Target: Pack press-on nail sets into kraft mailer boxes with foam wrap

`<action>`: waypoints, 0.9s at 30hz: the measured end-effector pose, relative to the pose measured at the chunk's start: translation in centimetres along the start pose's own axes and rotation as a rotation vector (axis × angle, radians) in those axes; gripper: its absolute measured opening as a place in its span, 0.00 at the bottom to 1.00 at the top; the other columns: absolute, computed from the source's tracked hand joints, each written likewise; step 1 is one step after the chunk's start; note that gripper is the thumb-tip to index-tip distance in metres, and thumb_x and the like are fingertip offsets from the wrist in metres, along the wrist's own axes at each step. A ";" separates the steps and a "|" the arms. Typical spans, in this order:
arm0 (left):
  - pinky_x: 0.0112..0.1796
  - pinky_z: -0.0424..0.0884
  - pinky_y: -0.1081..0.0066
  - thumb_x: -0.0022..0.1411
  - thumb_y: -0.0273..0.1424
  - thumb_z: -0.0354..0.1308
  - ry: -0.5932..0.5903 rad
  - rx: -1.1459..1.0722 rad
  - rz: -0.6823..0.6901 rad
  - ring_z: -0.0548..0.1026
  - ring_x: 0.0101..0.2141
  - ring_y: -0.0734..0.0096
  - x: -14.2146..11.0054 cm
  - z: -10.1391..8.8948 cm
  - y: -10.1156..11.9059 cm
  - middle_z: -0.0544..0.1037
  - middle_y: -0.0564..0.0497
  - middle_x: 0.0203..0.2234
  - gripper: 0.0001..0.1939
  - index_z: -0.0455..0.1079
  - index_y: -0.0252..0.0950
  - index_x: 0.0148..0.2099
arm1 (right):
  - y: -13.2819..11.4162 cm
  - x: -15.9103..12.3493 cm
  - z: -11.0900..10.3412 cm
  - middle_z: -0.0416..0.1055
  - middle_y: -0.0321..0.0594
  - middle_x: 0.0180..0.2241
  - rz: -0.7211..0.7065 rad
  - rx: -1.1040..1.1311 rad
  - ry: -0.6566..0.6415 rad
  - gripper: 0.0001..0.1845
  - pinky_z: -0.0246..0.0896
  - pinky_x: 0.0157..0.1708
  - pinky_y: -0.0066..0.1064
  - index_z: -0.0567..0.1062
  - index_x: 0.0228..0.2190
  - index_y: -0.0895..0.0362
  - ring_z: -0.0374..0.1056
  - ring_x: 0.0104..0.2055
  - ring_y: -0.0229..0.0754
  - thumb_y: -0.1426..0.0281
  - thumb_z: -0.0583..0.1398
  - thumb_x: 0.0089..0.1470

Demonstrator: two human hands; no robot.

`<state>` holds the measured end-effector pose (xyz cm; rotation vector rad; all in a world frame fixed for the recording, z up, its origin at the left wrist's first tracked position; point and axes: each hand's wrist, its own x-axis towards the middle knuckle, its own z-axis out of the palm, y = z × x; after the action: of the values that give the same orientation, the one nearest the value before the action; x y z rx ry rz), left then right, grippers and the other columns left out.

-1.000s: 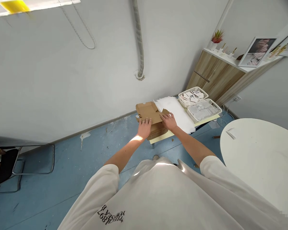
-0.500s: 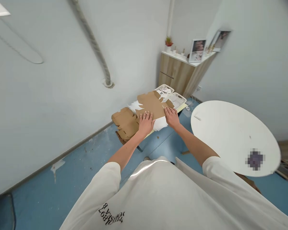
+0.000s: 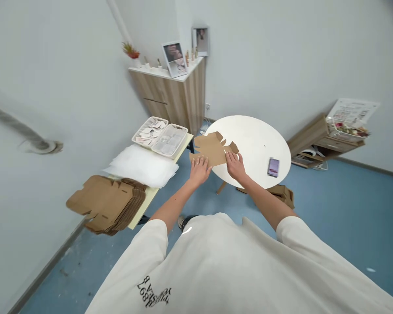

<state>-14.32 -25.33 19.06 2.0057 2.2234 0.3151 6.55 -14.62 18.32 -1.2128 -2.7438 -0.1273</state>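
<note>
Between both hands I hold a flat, unfolded brown cardboard box (image 3: 212,148) with cut flaps. My left hand (image 3: 200,169) grips its near left edge, fingers on top and the thumb out of sight below. At the right edge, beside a raised flap, my right hand (image 3: 236,165) is closed on the same box. The cardboard is over the near left part of the round white table (image 3: 255,144); whether it touches the top I cannot tell. To the left lies a stack of flat cardboard boxes (image 3: 108,203), next to a pile of white sheets (image 3: 140,165).
Two white baskets (image 3: 168,139) stand at the far end of the pale yellow table (image 3: 147,203). A blurred-out phone-like item (image 3: 273,167) lies on the round table. Behind is a wooden cabinet (image 3: 167,93); a low shelf (image 3: 321,144) is at right. Folded cardboard (image 3: 283,196) sits beneath the round table.
My view has turned right. The flat box has moved with both hands from above the yellow table to over the round table, uncovering the white sheets and the stack.
</note>
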 end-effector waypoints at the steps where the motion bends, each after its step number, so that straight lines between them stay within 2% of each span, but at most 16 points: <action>1: 0.68 0.38 0.47 0.74 0.46 0.38 -0.018 -0.007 0.035 0.50 0.70 0.49 0.9 0.7 1.2 0.56 0.43 0.70 0.33 0.50 0.38 0.74 | 1.4 -0.9 0.2 0.53 0.56 0.69 0.032 -0.005 -0.008 0.40 0.28 0.68 0.55 0.44 0.71 0.67 0.46 0.70 0.57 0.74 0.46 0.59; 6: 0.68 0.39 0.46 0.73 0.47 0.37 -0.103 -0.028 0.188 0.49 0.70 0.48 5.5 4.1 5.2 0.57 0.42 0.70 0.33 0.52 0.38 0.73 | 6.7 -4.0 1.8 0.54 0.57 0.68 0.179 -0.018 -0.037 0.38 0.28 0.68 0.55 0.46 0.71 0.67 0.46 0.70 0.56 0.73 0.45 0.60; 11: 0.68 0.39 0.47 0.73 0.47 0.37 -0.222 -0.043 0.290 0.48 0.70 0.48 10.3 7.2 6.7 0.55 0.41 0.70 0.33 0.54 0.37 0.72 | 9.5 -4.6 4.2 0.56 0.58 0.67 0.305 -0.012 -0.088 0.38 0.29 0.68 0.56 0.46 0.71 0.66 0.48 0.69 0.58 0.71 0.46 0.61; 17: 0.68 0.38 0.47 0.74 0.48 0.39 -0.341 -0.018 0.377 0.48 0.70 0.51 16.6 10.2 6.1 0.54 0.43 0.71 0.31 0.54 0.41 0.72 | 11.7 -1.8 7.8 0.58 0.58 0.67 0.395 -0.022 -0.166 0.37 0.32 0.68 0.56 0.49 0.70 0.65 0.50 0.69 0.56 0.71 0.45 0.62; 21: 0.67 0.39 0.47 0.74 0.46 0.39 -0.385 -0.011 0.445 0.49 0.70 0.50 20.7 11.7 5.1 0.56 0.41 0.70 0.31 0.54 0.39 0.72 | 12.7 0.5 9.9 0.57 0.58 0.67 0.461 -0.025 -0.226 0.39 0.31 0.68 0.57 0.47 0.71 0.64 0.49 0.70 0.56 0.71 0.47 0.61; 24: 0.67 0.42 0.45 0.73 0.44 0.41 -0.411 0.008 0.493 0.50 0.69 0.49 22.9 12.8 4.5 0.56 0.39 0.69 0.30 0.55 0.37 0.71 | 13.1 1.6 11.0 0.53 0.58 0.69 0.508 -0.006 -0.329 0.42 0.29 0.68 0.59 0.46 0.71 0.64 0.46 0.71 0.59 0.70 0.50 0.58; 27: 0.66 0.44 0.45 0.72 0.40 0.47 -0.449 0.033 0.538 0.51 0.68 0.47 24.1 13.7 4.2 0.58 0.35 0.68 0.28 0.57 0.33 0.69 | 13.4 2.1 11.6 0.48 0.57 0.71 0.513 0.050 -0.454 0.43 0.27 0.68 0.57 0.49 0.70 0.63 0.42 0.72 0.59 0.71 0.53 0.56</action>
<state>-9.65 -0.04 7.78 2.3742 1.4201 -0.1208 14.02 -2.56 7.48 -2.0958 -2.6289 0.3042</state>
